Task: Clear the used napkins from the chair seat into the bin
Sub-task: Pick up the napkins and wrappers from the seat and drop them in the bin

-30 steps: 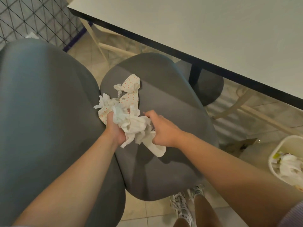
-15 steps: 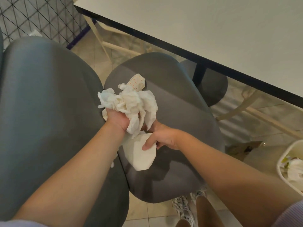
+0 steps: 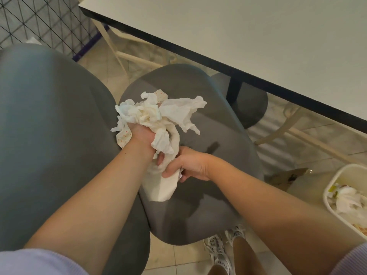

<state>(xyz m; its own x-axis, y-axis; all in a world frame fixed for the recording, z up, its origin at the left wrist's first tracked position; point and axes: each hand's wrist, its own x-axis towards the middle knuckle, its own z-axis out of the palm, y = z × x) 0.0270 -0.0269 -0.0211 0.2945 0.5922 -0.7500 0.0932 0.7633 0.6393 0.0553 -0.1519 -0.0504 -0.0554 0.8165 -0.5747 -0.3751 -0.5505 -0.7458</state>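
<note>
My left hand (image 3: pixel 142 134) is closed around a big bunch of crumpled white napkins (image 3: pixel 158 114), held just above the grey chair seat (image 3: pixel 210 147). A dotted napkin (image 3: pixel 124 136) sticks out below that fist. Just below it, my right hand (image 3: pixel 186 165) grips a flatter white napkin (image 3: pixel 160 187) that hangs down to the seat. The cream bin (image 3: pixel 333 185) stands on the floor at the far right, with crumpled paper inside it.
The grey chair back (image 3: pixel 49 135) fills the left. A white table (image 3: pixel 258 36) with a black edge overhangs the far side of the seat. A wire grid panel (image 3: pixel 39 22) stands at the top left. My shoes (image 3: pixel 220 253) are on the tiled floor below the seat.
My left hand has lifted the gathered bunch off the seat and holds it higher. My right hand has closed on the flat white napkin beneath it.
</note>
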